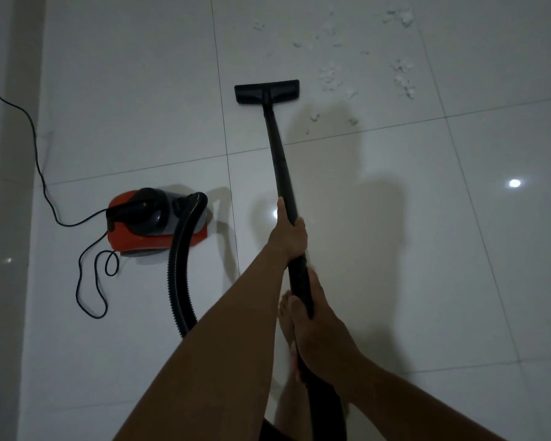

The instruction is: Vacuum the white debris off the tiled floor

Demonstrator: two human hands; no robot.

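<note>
Closest to me, my right hand (pixel 318 316) wraps the near end of the wand (pixel 279 154). Further along, my left hand (pixel 288 232) grips it too, so both are closed round the tube. Its long axis runs away from me, leaning slightly left, to the floor head (pixel 267 90) resting on the tiled floor (pixel 140 90). The white debris (pixel 329 77) lies beyond and right of that head, not under it, so I judge the next push goes forward and rightward.
</note>
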